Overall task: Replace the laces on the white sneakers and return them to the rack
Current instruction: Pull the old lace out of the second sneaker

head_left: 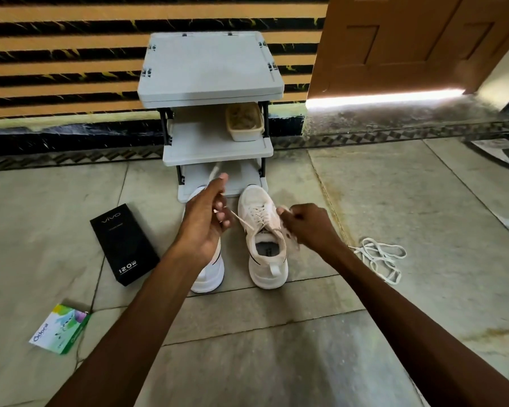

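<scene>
Lacing looks like the step in hand. Our left hand (203, 221) curls round one end of the lace (241, 220) and our right hand (309, 227) pinches the other, both ends drawn out of the right-side sneaker (266, 254). It's on the floor w/ the other sneaker (207, 274) just beside it. A loose lace (379, 257) lies to the right. Next, prob.: even the ends, thread any eyelets left, knot. The rack (212, 63) stands just beyond the toes.

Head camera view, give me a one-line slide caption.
Lacing a white sneaker: left hand and right hand hold the lace ends, grey rack behind, loose laces beside.
</scene>
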Motion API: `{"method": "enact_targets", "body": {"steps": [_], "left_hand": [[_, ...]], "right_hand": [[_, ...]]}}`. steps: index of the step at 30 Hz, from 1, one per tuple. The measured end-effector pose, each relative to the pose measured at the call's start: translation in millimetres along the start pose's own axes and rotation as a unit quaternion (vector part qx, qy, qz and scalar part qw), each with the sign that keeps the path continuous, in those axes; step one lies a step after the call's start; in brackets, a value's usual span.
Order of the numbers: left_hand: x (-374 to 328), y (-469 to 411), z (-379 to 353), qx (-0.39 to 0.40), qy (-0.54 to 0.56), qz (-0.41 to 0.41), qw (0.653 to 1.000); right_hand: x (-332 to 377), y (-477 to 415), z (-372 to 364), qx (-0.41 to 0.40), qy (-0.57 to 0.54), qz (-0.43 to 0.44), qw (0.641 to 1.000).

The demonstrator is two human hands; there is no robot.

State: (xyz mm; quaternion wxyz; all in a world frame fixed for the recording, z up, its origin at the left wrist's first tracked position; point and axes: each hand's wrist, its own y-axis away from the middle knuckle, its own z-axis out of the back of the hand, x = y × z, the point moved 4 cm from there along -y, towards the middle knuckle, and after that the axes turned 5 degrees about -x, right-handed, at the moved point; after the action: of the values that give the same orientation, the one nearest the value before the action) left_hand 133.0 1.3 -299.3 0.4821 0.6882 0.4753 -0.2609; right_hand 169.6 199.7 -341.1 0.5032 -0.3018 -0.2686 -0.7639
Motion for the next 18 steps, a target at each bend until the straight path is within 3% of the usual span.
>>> {"method": "enact_targets", "body": {"steps": [2,4,7,8,10,11,12,15,18], "left_hand": [[-1,0,4,-0.05,0.03,-0.024,0.998],[2,-1,4,-0.082,-0.031,-0.028,0.996],[17,-1,1,-0.045,-0.233,0.037,0.971],[22,-2,1,-0.024,-0.344,0.034,0.938],[30,-4,1,0.005,-0.581,-0.066,0.811],[33,-4,0,-0.002,-0.654,-0.134,0.744],[36,-6,-1,-0.016,-0.688,-0.187,0.701],[50,-11,-4,-0.027,-0.702,-0.244,0.669],[63,-17,-7,-0.001,-0.71,-0.244,0.661]], "right_hand": [[0,0,10,-0.015,-0.161,-0.071,0.984],[1,-2,18,-0.029,-0.267,-0.112,0.957],[-5,-7,21,-0.132,-0.258,-0.159,0.944],[-11,-9,19,-0.162,-0.242,-0.184,0.939],[-20,-9,13,-0.172,-0.215,-0.22,0.936],[-26,-8,9,-0.157,-0.184,-0.23,0.943],[-34,-10,4,-0.141,-0.145,-0.235,0.951],[-35,1,-9,-0.089,-0.058,-0.191,0.976],[-16,15,-18,-0.05,0.026,-0.079,0.995]]}}
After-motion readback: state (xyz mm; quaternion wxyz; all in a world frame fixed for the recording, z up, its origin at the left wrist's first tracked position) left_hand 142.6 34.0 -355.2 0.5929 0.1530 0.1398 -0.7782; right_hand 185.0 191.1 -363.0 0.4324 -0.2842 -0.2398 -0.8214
